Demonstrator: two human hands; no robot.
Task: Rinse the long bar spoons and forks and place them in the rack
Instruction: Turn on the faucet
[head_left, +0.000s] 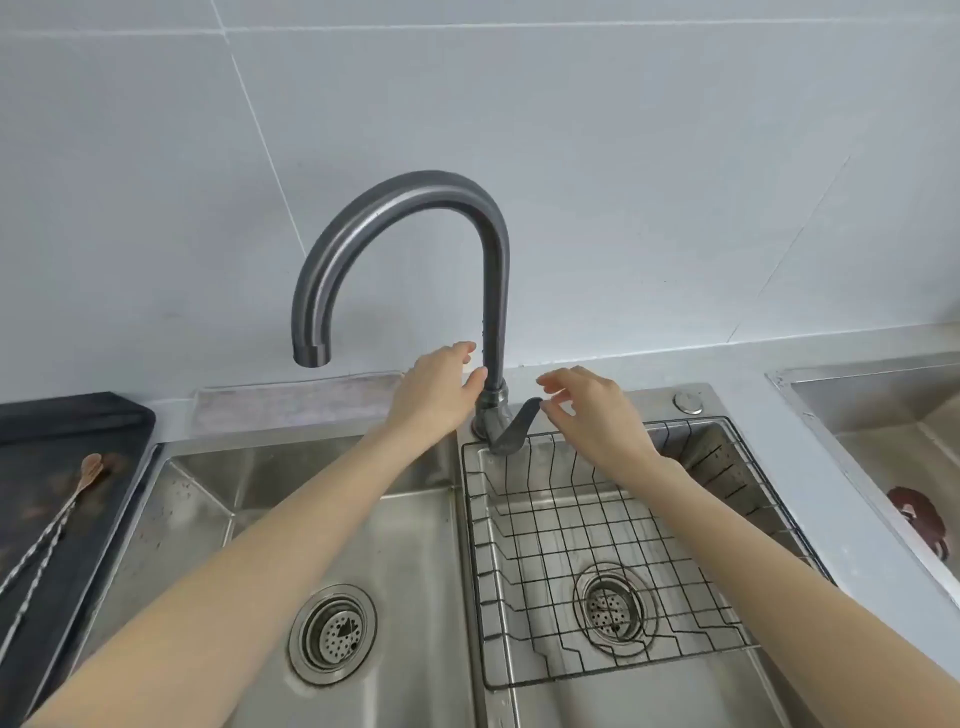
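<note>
Long twisted bar spoons (36, 561) lie on a dark tray (78, 415) at the far left; one has a copper-coloured bowl. A black wire rack (524, 571) sits in the right sink basin and holds nothing. My left hand (436, 392) is at the base of the grey gooseneck faucet (493, 291), fingertips touching its stem, fingers apart. My right hand (592, 410) hovers just right of the faucet's lever handle (517, 431), fingers spread and holding nothing. No water runs from the spout.
The left sink basin (260, 483) with its drain strainer (332, 631) lies under the spout. A second drain (610, 605) shows through the rack. Another steel sink (883, 415) stands at the far right with a reddish-brown object (917, 519) inside. Grey tiled wall behind.
</note>
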